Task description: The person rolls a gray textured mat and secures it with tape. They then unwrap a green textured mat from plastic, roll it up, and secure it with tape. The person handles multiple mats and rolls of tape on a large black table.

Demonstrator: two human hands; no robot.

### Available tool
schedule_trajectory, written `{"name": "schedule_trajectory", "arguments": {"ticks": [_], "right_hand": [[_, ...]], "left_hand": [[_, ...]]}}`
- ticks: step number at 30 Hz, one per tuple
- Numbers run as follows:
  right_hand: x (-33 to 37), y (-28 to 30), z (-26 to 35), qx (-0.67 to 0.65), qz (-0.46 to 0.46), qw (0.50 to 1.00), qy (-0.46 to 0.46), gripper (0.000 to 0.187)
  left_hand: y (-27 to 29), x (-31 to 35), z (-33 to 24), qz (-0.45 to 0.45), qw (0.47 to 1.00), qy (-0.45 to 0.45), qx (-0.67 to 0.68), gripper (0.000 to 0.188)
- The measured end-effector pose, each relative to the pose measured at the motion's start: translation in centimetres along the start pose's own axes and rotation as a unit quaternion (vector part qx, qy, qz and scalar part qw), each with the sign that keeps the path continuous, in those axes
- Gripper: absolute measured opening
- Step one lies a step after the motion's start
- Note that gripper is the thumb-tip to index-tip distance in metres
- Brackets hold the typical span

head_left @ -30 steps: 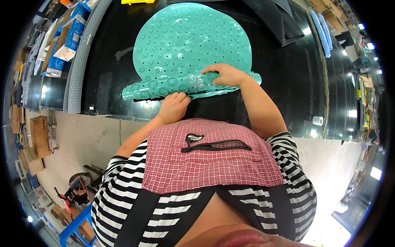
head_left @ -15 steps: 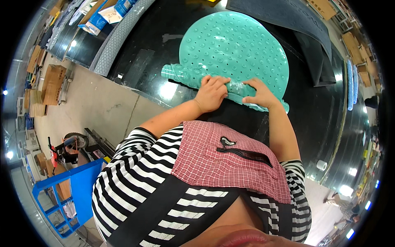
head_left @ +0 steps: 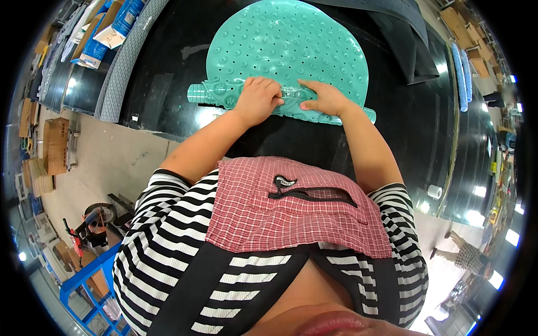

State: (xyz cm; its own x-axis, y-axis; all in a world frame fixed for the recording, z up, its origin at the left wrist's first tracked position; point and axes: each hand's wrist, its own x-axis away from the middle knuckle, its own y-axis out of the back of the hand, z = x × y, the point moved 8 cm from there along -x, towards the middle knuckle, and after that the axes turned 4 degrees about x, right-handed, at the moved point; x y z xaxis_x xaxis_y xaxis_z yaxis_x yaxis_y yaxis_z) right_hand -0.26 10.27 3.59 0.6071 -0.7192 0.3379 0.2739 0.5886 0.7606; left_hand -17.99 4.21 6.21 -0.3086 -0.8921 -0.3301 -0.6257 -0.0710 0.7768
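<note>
A translucent green bath mat [head_left: 291, 50] dotted with suction cups and small holes lies on the black table. Its near end is wound into a roll [head_left: 216, 92] that runs crosswise in front of me. My left hand [head_left: 259, 101] is closed over the middle of the roll, fingers curled. To its right, my right hand [head_left: 326, 99] grips the roll with its thumb on the near side and fingers on the far side. Beyond the roll the rest of the mat is spread flat, its far edge rounded.
Dark grey sheeting [head_left: 400, 33] lies folded at the table's far right. A long grey patterned roll [head_left: 126, 67] and blue-and-white boxes [head_left: 120, 25] sit at the left. A small white roll [head_left: 434, 191] rests near the table's right edge. A person [head_left: 468, 255] is behind at right.
The rolled end now lies straighter across, with its right end tucked in more evenly. Both hands remain on it. The whole view has shifted.
</note>
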Motion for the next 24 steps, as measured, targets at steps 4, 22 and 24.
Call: {"name": "schedule_trajectory", "arguments": {"ticks": [4,22,24], "right_hand": [[0.0,0.2,-1.5,-0.033,-0.035,0.998,-0.039,0.063],[1.1,-0.2,3.0,0.197,-0.283,0.936,0.067,0.075],[0.0,0.9,2.4,0.173,-0.243,0.953,0.048,0.073]], "left_hand": [[-0.1,-2.4,1.7,0.082,0.989,0.095,0.083,0.037],[-2.1,-6.7,5.1,0.123,0.989,0.066,0.044,0.040],[-1.3,-5.2,2.5,0.109,0.991,0.037,-0.071,0.047]]}}
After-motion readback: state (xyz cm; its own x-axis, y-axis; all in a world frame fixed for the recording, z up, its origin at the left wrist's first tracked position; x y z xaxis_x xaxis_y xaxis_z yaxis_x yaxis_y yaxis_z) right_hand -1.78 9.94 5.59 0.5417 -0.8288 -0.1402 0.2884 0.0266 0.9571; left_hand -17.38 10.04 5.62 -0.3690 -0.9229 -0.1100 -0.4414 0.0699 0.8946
